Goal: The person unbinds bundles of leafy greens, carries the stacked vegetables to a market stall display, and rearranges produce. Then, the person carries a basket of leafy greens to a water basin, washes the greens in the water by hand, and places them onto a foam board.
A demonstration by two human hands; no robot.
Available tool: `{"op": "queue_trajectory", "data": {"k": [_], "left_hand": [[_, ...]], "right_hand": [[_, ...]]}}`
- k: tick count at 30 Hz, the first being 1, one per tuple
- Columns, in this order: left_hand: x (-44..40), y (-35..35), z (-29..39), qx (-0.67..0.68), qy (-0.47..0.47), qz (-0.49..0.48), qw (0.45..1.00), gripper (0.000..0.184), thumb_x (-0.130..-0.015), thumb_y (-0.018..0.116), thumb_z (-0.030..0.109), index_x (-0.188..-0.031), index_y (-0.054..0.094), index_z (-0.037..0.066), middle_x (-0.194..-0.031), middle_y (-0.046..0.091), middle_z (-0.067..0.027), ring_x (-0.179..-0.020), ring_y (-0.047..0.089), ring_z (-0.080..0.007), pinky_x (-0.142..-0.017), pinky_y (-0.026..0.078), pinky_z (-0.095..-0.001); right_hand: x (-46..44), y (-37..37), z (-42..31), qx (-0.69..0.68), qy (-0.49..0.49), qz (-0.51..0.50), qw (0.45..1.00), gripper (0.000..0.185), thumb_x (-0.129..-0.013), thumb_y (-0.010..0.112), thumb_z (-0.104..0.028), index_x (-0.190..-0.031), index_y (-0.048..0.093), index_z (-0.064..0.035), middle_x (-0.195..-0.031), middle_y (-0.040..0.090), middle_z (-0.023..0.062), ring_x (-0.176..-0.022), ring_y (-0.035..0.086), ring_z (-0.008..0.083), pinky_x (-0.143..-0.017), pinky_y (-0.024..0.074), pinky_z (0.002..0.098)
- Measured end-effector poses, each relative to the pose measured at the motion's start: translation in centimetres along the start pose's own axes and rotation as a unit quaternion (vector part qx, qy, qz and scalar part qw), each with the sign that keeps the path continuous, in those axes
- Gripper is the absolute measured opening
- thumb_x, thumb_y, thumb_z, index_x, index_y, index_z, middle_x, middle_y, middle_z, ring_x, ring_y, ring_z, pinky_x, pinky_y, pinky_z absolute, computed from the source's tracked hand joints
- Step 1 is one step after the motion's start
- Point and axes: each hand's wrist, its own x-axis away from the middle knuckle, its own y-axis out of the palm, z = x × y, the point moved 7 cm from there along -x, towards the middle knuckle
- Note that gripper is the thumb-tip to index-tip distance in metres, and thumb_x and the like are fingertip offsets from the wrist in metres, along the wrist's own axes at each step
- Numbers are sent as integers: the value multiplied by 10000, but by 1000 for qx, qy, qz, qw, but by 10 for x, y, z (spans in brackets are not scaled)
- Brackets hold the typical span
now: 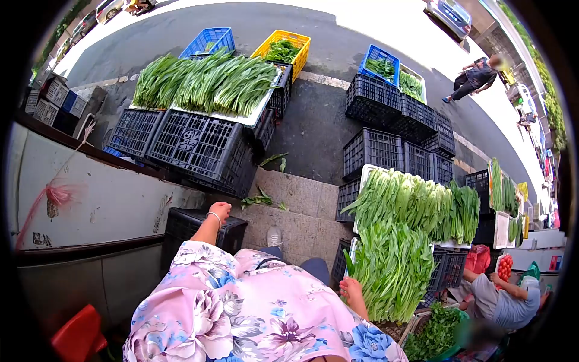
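My left hand [220, 211], with a pale bangle at the wrist, hangs over a black crate [236, 234] beside the steps. Its fingers are curled in and nothing shows in them. My right hand [351, 289] is low beside a pile of long-leaved greens [392, 271], its fingers curled. A thin pale strip [351, 250] shows just above that hand; I cannot make out whether it is held or is a tray edge. Paler leafy stalks [398, 196] lie on a white tray behind the greens.
Stone steps [295, 226] lead down to the road, with fallen leaves [260, 198] on them. Stacked black crates [196, 142] bearing greens [205, 81] stand left; more crates [374, 151] stand right. A seated person [506, 298] is at lower right; another person [473, 78] walks on the road.
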Motion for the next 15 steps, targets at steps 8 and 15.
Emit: {"op": "queue_trajectory", "data": {"k": [8,15], "left_hand": [[-46,40,42,5,-29,-11,1000,226,-762,591,254,-949,558,131,-750,555,22,-612,515,-108,-518,424,-292],[-121,51,68,72,-85,61,992,191,-786,566,264,-920,571,128,-746,553,21,-596,508,-124,-521,425,-323]], "right_hand": [[-107,11,15,270,39,-60,960,301,-763,538,-307,-916,592,-54,-805,603,134,-756,576,228,-610,440,309],[-350,19,-97,508,-202,-65,834,389,-743,535,-368,-903,625,-25,-828,618,196,-827,603,284,-702,455,346]]}}
